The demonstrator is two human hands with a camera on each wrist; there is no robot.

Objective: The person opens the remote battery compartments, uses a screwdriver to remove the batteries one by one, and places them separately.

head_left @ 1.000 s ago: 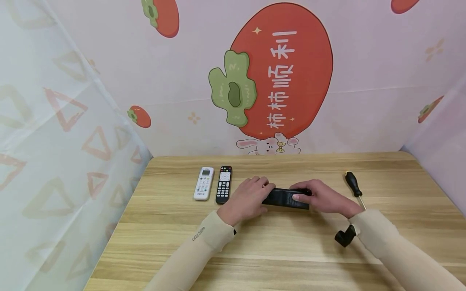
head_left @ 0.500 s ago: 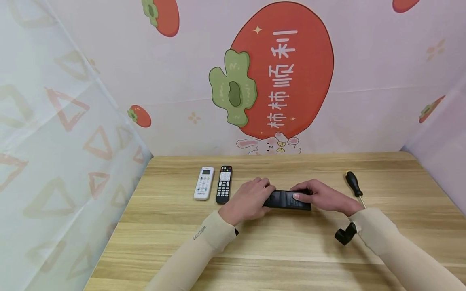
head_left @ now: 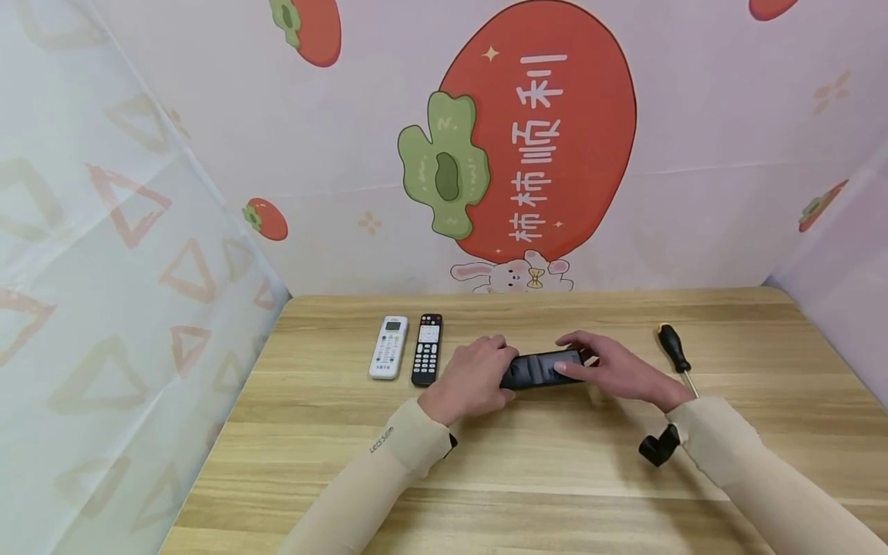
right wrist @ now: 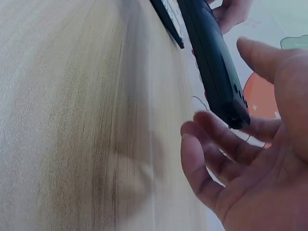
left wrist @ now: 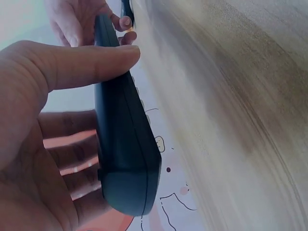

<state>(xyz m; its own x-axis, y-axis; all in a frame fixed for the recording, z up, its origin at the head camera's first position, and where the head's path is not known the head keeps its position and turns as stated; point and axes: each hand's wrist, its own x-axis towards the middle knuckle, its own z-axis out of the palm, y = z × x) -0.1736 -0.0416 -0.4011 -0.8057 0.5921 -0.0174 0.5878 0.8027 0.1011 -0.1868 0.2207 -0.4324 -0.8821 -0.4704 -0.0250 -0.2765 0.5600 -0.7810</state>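
We see the left hand (head_left: 472, 378) gripping the left end of a dark remote (head_left: 533, 371), apparently to steady it above the tabletop (head_left: 527, 470), back up and buttons down. That leaves the right end free for the right hand (head_left: 620, 371), whose fingers curve loosely without grasping; we cannot tell whether any touch. To the left, a white remote (head_left: 388, 348) and a keypad remote (head_left: 426, 351) lie side by side; a screwdriver (head_left: 671, 348) lies right. We find the tabletop's far edge against the backdrop (head_left: 347, 247), with more room near, between the forearms.

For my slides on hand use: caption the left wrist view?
Left hand gripping a black remote control above a wooden tabletop, right hand near its far end.
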